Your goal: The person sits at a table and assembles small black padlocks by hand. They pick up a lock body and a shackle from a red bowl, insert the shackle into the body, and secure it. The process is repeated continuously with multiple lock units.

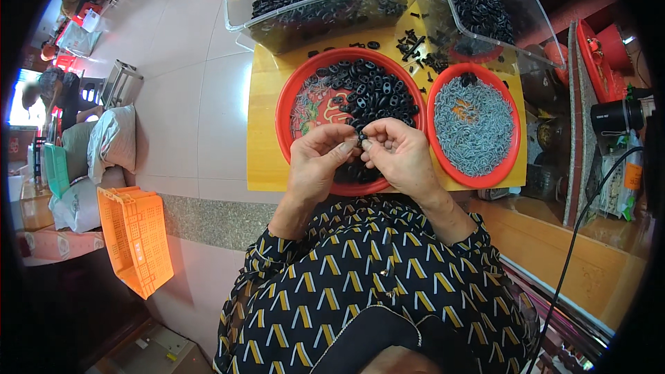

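Note:
Over the round red tray (282, 100), my left hand (320, 158) and my right hand (400, 156) meet fingertip to fingertip. Both pinch one small black plastic piece (361, 138) between thumb and fingers; its exact shape is mostly hidden. Beneath them lies a heap of black oval pieces with two holes (377, 90), filling the tray's middle and right. Some loose silver screws (303, 107) are scattered on the tray's left side. Close to my right hand stands a second red tray (517, 131), full of silver screws (478, 142).
Two clear plastic bins (239, 24) (547, 34) of black pieces stand at the back of the yellow table (262, 159). Black bolts (410, 45) lie loose between bins and trays. An orange crate (142, 242) sits on the floor at left. Another person (59, 90) is far left. A black cable (575, 235) hangs at right.

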The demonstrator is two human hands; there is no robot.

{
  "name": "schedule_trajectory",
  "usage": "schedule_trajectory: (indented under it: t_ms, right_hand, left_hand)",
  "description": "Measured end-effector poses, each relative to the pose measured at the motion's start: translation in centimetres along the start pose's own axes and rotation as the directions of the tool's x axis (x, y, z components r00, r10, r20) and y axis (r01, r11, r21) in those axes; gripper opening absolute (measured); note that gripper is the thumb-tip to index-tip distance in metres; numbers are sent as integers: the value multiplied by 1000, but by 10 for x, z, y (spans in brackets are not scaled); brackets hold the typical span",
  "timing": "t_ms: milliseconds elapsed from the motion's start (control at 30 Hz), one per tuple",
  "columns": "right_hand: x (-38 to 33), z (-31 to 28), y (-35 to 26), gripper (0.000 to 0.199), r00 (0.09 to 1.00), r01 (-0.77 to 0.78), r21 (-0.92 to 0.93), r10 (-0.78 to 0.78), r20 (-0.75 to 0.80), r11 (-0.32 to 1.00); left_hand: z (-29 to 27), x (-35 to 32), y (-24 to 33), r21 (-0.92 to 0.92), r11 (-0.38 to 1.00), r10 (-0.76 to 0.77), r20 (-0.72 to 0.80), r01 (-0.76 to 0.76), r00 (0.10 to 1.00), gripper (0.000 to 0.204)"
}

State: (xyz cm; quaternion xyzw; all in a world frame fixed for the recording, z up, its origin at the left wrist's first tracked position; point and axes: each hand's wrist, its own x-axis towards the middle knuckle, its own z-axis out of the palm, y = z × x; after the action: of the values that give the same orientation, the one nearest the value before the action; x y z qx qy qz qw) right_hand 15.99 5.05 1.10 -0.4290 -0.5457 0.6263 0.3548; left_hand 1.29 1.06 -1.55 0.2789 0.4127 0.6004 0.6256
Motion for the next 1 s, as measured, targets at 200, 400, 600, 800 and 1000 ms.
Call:
schedule_trajectory:
  t_ms: [200, 400, 600, 800, 1000]
  right_hand:
    - [-1, -5, -3, 14, 1000, -6, -5, 6, -31, 1000]
    - [-1, -6, -4, 14, 999, -15, -16, 14, -29, 1000]
    - [-2, -15, 3, 15, 998, -8, -19, 7, -58, 1000]
    - [-4, -21, 3, 14, 998, -21, 16, 22, -62, 1000]
    - [-4, -26, 4, 13, 997, -25, 6, 26, -77, 1000]
  left_hand:
    - [0, 8, 14, 126, 992, 14, -25, -10, 1000, 16]
    - [10, 9, 17, 233, 972, -5, -23, 10, 1000, 13]
    - [7, 45, 25, 819, 470, 430, 115, -330, 896, 9]
    - [10, 80, 13, 950, 24, 360, 281, -310, 889, 8]
    - [14, 85, 9, 958, -15, 269, 281, -288, 921, 7]
